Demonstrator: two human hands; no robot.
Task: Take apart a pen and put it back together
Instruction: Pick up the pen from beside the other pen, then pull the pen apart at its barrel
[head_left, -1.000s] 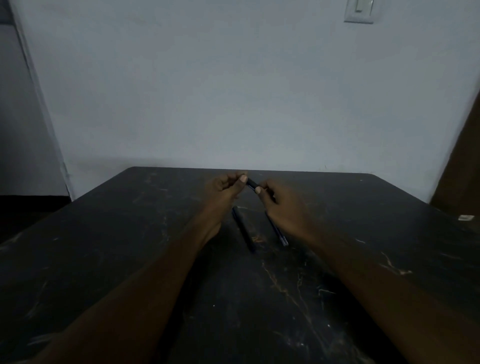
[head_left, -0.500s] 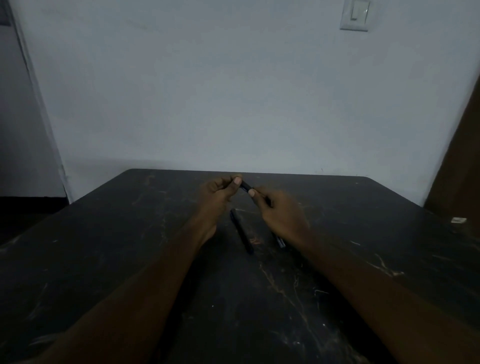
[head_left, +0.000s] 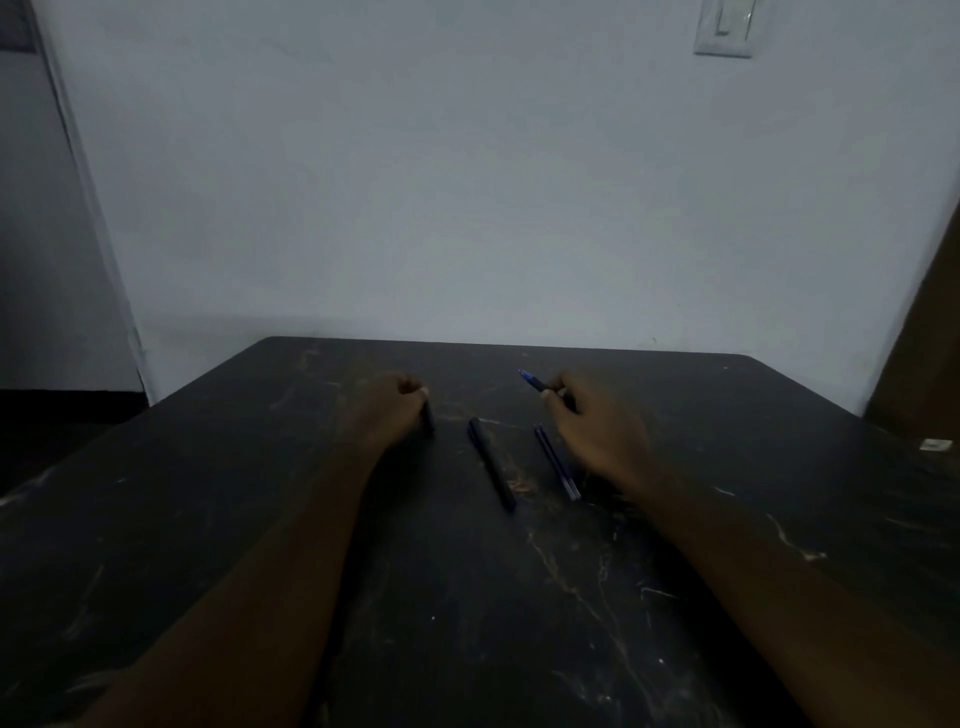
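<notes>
My left hand (head_left: 393, 410) rests on the dark table (head_left: 260, 519) with its fingers closed on a short black pen cap (head_left: 429, 420), held upright against the tabletop. My right hand (head_left: 592, 421) grips a pen body (head_left: 535, 383) whose blue tip points up and to the left. Between the hands a whole black pen (head_left: 491, 462) lies on the table. A thin blue pen or refill (head_left: 557, 461) lies to its right, just beside my right hand.
A small white object (head_left: 935, 445) sits near the table's right edge. The white wall stands right behind the table, with a light switch (head_left: 724, 26) high on the right. A brown door (head_left: 924, 364) is at the far right.
My hands have pulled apart. The cap came off in my left hand, which dropped to the table, and my right hand moved right with the pen body, its blue tip now bare.
</notes>
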